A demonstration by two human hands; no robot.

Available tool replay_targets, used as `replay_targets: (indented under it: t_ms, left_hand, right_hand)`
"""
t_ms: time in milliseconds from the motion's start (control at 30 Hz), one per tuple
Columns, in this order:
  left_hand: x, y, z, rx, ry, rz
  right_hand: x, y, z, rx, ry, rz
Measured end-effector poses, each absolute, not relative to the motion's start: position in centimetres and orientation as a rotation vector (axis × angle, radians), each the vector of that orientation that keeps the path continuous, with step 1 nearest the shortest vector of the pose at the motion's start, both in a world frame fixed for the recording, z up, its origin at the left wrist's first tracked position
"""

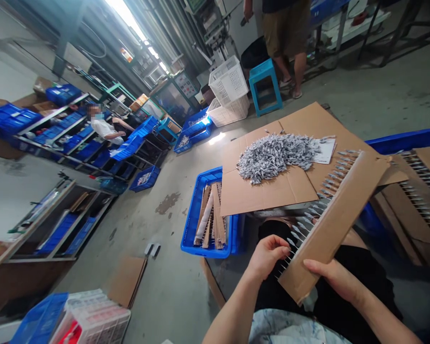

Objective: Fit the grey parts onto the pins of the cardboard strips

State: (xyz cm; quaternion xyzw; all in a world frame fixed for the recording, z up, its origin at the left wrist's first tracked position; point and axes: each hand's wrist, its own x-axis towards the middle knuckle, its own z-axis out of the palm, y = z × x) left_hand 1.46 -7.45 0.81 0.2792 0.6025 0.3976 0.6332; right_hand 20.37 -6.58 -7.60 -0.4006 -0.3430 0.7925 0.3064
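A long cardboard strip (pixel 331 229) slants up across my lap, with a row of thin pins along its left edge. Small grey pointed pieces (pixel 303 225) sit on most of these pins, while the pins nearest me look bare. My right hand (pixel 335 277) grips the strip near its lower end, thumb on top. At the pins, where the grey pieces give way to bare ones, my left hand (pixel 268 258) pinches with thumb and fingertips; whatever is between them is too small to make out. Beyond lies a heap of loose grey pieces (pixel 272 155) on a cardboard sheet (pixel 272 193).
Left of the sheet, a blue crate (pixel 189 239) holds several pinned cardboard strips. Another blue crate (pixel 408 138) with such strips stands at right. A white paper (pixel 324 152) lies by the heap. Farther off are a blue stool (pixel 265 76), white baskets (pixel 229 81) and two people.
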Motion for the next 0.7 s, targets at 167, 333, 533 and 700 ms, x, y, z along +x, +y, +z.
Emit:
replay_targets:
  t_ms: [167, 333, 533, 700]
  left_hand:
    - [1.41, -7.44, 0.09, 0.627, 1.342, 0.927]
    - [1.28, -7.43, 0.21, 0.568, 1.342, 0.949]
    - [1.27, -7.39, 0.28, 0.526, 1.344, 0.958]
    - [1.14, -7.54, 0.25, 0.531, 1.339, 0.948]
  right_hand:
    - [20.28, -6.49, -7.55, -1.082, -0.893, 2.126]
    - [20.34, -6.54, -7.29, -1.092, -0.908, 2.099]
    - [20.47, -6.73, -7.5, -1.071, -0.879, 2.117]
    - [20.51, -6.67, -6.87, -1.096, -0.891, 2.088]
